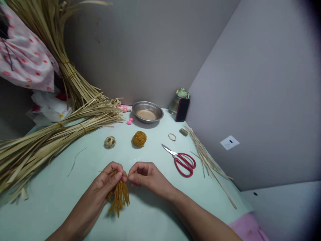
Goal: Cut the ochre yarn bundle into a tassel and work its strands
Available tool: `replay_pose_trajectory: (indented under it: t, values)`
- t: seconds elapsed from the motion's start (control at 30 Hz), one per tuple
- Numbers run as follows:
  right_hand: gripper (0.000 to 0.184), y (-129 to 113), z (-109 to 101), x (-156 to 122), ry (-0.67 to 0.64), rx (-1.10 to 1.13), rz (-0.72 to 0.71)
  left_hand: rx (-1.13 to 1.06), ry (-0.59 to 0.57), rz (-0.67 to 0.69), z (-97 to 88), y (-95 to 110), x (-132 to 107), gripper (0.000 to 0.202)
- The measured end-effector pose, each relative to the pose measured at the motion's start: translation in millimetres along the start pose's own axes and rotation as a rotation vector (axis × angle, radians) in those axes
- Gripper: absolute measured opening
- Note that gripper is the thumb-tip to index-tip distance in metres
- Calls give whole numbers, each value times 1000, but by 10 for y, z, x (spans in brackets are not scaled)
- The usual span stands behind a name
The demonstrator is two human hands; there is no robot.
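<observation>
A golden-brown yarn tassel (119, 197) hangs from my left hand (109, 182), its top pinched between thumb and fingers and its strands pointing down. Beside it, my right hand (147, 177) is closed in a pinch on a thin strand of the same yarn at the tassel's top. The fingers of both hands almost meet there, and the knot area is mostly hidden. Beyond my hands lie a ball of golden-brown yarn (139, 139) and a small woven ball (109, 142) of pale strips. Red-handled scissors (179, 160) rest to the right, blades slightly apart.
Bundles of dried strips (65, 132) spread over the table's left side. At the back stand a metal bowl (147, 112) of cloudy liquid, a glass jug (175, 104) and a phone (183, 109). Loose strips (207, 154), a small ring (172, 137) and pink pieces (129, 122) lie about.
</observation>
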State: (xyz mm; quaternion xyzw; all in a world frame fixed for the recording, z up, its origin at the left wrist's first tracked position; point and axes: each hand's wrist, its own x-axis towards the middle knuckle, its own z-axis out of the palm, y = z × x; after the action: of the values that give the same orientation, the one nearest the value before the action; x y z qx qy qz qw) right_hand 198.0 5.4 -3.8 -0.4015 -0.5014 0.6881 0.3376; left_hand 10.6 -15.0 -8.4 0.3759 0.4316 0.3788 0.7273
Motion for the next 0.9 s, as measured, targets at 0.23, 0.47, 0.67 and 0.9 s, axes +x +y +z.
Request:
replay_pose_trajectory:
  t: [0.23,0.47,0.67,0.9]
  values:
    - [53,-54,-6,-59,20,-187,-92,73,-5,16,-27,-54,26,26]
    - [55,-14,39,-57,-21,-275,-56,105,-21,23,-58,-106,39,25]
    - [44,-1,48,-23,168,-145,-157,123,7,8,-63,-112,57,28]
    - [40,27,22,11,12,271,-67,54,-74,5,-34,-111,27,26]
